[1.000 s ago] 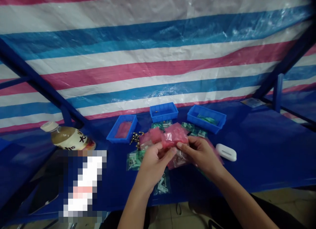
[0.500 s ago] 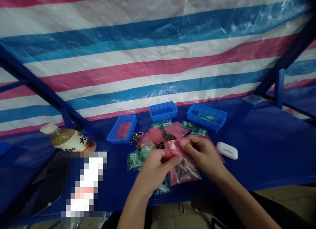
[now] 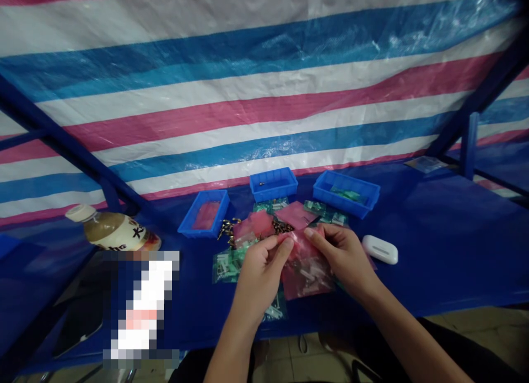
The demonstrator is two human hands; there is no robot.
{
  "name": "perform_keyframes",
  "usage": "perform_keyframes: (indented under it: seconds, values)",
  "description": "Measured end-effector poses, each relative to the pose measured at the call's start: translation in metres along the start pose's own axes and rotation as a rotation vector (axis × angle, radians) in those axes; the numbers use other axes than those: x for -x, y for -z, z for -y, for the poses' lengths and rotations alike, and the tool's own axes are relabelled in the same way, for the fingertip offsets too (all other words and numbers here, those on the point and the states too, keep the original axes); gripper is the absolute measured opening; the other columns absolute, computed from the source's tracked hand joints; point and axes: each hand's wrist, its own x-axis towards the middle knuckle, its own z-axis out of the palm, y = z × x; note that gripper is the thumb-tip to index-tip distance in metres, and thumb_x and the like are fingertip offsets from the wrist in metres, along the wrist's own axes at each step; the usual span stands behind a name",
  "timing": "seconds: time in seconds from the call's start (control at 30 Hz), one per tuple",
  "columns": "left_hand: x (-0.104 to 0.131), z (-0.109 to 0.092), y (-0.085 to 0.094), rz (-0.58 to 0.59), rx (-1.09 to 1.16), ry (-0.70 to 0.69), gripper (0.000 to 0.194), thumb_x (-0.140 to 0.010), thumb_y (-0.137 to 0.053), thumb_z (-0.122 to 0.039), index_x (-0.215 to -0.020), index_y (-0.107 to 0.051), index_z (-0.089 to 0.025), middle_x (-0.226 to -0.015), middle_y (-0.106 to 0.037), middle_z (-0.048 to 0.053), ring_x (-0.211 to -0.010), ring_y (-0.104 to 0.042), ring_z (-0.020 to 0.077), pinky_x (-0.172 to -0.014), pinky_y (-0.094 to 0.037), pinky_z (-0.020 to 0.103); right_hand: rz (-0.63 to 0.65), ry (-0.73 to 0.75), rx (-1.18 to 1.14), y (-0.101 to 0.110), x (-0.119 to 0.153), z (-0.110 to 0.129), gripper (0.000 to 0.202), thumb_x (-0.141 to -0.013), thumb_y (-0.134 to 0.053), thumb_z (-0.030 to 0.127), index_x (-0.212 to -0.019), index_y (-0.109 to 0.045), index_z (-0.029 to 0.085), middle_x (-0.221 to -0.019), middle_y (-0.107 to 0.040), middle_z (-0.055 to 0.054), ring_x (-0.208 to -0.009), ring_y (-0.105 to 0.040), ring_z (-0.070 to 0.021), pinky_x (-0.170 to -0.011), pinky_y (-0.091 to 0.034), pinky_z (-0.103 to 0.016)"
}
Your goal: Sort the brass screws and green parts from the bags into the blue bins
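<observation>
Between my two hands is a translucent pink plastic bag [image 3: 308,275] with small pale parts inside. My left hand [image 3: 262,267] pinches the bag's upper left edge between thumb and fingers. At its upper right edge, my right hand [image 3: 341,253] grips the bag the same way. Beyond the hands lie more pink bags [image 3: 295,215] and a pile of small brass-coloured metal fittings [image 3: 227,230]. Green bags of parts [image 3: 225,266] lie left of my left hand. Another bag of parts [image 3: 275,310] shows partly below the pink one.
Three blue bins stand behind the pile: a left bin [image 3: 184,228] holding pink bags, a middle bin [image 3: 275,193], and a right bin [image 3: 374,198] holding green bags. A white case [image 3: 381,249] lies at right, a drink bottle [image 3: 111,231] at left. Striped sheeting [image 3: 264,113] hangs behind.
My left hand has turned more upright and its fingertips have risen along the bag's top edge. The bag's upper part is more bunched between the hands. Both hands keep their grip.
</observation>
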Motion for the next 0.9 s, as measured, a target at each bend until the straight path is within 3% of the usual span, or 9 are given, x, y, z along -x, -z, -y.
perform_keyframes:
  seconds: [0.1, 0.23, 0.47, 0.73, 0.9]
  values:
    - [-0.001, -0.001, 0.003, -0.148, 0.015, -0.023, 0.031, -0.086, -0.062, -0.046, -0.086, -0.071, -0.016, -0.071, -0.065, 0.002, -0.066, -0.057, 0.0149, -0.061, -0.043, 0.024, 0.123, -0.010, -0.049, -0.001, 0.001, 0.003, 0.042, -0.077, -0.069, 0.054, -0.064, -0.050, 0.019, -0.057, -0.039, 0.005, -0.050, -0.031, -0.0078, -0.046, -0.027, -0.023]
    - [-0.003, -0.006, 0.006, -0.272, 0.127, 0.014, 0.033, -0.083, -0.066, -0.042, -0.100, -0.071, -0.014, -0.072, -0.067, 0.002, -0.065, -0.058, 0.0145, -0.062, -0.045, 0.024, 0.300, -0.021, -0.074, -0.004, 0.002, 0.003, 0.036, -0.079, -0.069, 0.051, -0.072, -0.055, 0.019, -0.061, -0.044, 0.004, -0.055, -0.038, -0.0092, -0.050, -0.029, -0.024]
    - [-0.002, -0.009, 0.006, -0.262, 0.177, 0.012, 0.035, -0.083, -0.067, -0.040, -0.108, -0.070, -0.015, -0.070, -0.067, 0.002, -0.063, -0.058, 0.0130, -0.062, -0.044, 0.022, 0.303, -0.063, -0.118, -0.004, 0.001, 0.003, 0.034, -0.074, -0.074, 0.049, -0.075, -0.059, 0.018, -0.065, -0.051, 0.004, -0.058, -0.045, -0.0102, -0.055, -0.036, -0.025]
    - [-0.002, -0.004, 0.009, -0.168, 0.195, 0.002, 0.039, -0.087, -0.063, -0.042, -0.117, -0.065, -0.018, -0.092, -0.072, 0.006, -0.081, -0.065, 0.0169, -0.074, -0.048, 0.025, 0.382, -0.069, -0.192, -0.002, 0.001, 0.000, 0.029, -0.075, -0.076, 0.041, -0.087, -0.061, 0.020, -0.082, -0.060, 0.000, -0.073, -0.055, -0.0136, -0.065, -0.043, -0.025]
    - [-0.006, 0.002, 0.005, -0.195, 0.382, -0.008, 0.038, -0.087, -0.064, -0.041, -0.118, -0.063, -0.020, -0.099, -0.072, 0.006, -0.087, -0.067, 0.0171, -0.082, -0.049, 0.028, 0.365, -0.048, -0.064, -0.002, -0.001, -0.005, 0.031, -0.078, -0.072, 0.045, -0.089, -0.059, 0.019, -0.079, -0.058, 0.001, -0.069, -0.053, -0.0130, -0.062, -0.042, -0.026]
